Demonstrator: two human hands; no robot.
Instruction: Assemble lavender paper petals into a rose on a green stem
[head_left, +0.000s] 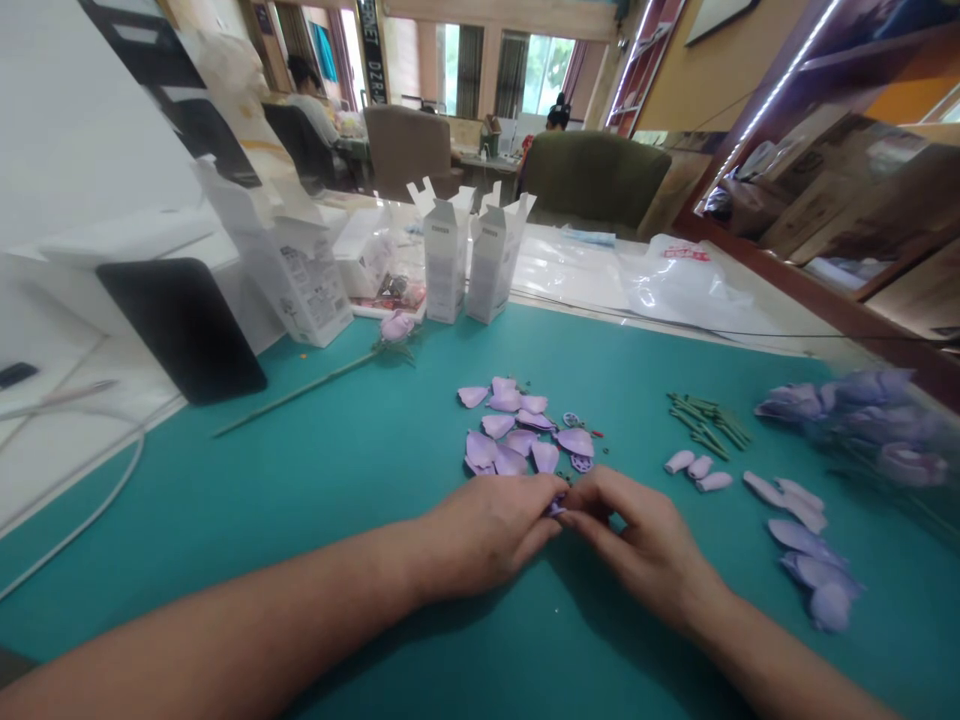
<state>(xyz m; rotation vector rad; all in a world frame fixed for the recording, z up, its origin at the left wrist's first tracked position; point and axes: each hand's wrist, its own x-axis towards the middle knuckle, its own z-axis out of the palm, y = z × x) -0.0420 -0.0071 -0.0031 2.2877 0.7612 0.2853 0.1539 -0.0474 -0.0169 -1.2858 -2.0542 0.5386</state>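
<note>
My left hand (pixel 499 525) and my right hand (pixel 637 530) meet over the green mat (pixel 360 520), fingertips pinched together around a small purple flower piece (pixel 556 507). Most of that piece is hidden by my fingers. Just beyond them lies a loose group of lilac petals (pixel 510 460), with a round openwork purple disc (pixel 581 463) at its right side. To the right of my right hand are several pale bud-shaped pieces (pixel 700 467), green stem pieces (pixel 705 420) and larger stacked petals (pixel 814 560).
An assembled flower on a long stem (pixel 300 390) lies at left, near a black tablet-like panel (pixel 184 330). Open white boxes (pixel 448 260) stand at the mat's back edge. Bagged purple flowers (pixel 877 425) lie far right. Two people sit in the background.
</note>
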